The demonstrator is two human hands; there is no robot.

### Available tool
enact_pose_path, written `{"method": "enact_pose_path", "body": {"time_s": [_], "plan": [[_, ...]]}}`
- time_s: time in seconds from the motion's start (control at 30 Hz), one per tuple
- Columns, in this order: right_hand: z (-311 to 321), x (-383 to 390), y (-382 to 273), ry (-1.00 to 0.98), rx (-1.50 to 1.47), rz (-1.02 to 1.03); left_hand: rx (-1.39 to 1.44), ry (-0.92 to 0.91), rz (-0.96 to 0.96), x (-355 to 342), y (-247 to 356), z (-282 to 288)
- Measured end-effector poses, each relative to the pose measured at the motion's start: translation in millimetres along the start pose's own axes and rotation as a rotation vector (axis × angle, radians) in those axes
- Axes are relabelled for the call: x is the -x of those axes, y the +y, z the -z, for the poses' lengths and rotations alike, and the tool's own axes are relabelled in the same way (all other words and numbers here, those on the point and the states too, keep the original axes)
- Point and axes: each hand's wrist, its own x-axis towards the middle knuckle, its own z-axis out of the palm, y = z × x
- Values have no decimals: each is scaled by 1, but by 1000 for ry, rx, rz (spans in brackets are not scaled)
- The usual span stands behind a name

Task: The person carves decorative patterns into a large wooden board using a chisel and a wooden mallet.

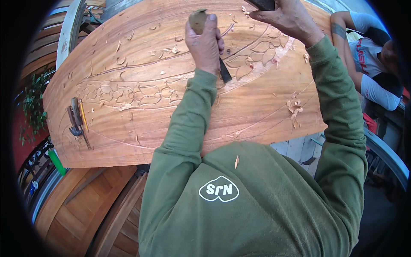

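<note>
My left hand is closed around a chisel over the middle of a large carved wooden panel. The chisel's blunt, tan handle end shows above my fingers. Its dark flat blade comes out below them, angled toward the lower right over carved leaves. Whether the edge touches the wood I cannot tell. At the top edge, my right hand grips a dark, blocky tool, which the frame cuts off. Carved flowers and leaves run in a curved band across the panel.
Several tools, with a pencil among them, lie at the panel's left end. Curled wood shavings are scattered over the surface. Another person leans an arm by the right edge. Framed wooden panels stand below at the left.
</note>
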Motion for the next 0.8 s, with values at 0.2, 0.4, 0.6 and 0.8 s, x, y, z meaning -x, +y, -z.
{"method": "enact_pose_path", "body": {"time_s": [0.2,0.4,0.6,0.8], "plan": [[20,-24,4,230,-15,-39,-37,-48,47,1,-25,-10],[10,-20,12,86,111,-121,-46,-96,50,-1,-26,-12],[18,-7,36,-201,299,-48,-99,-128,90,0,-35,-15],[9,-1,51,-290,245,-81,-150,-134,151,0,-36,-20]]}}
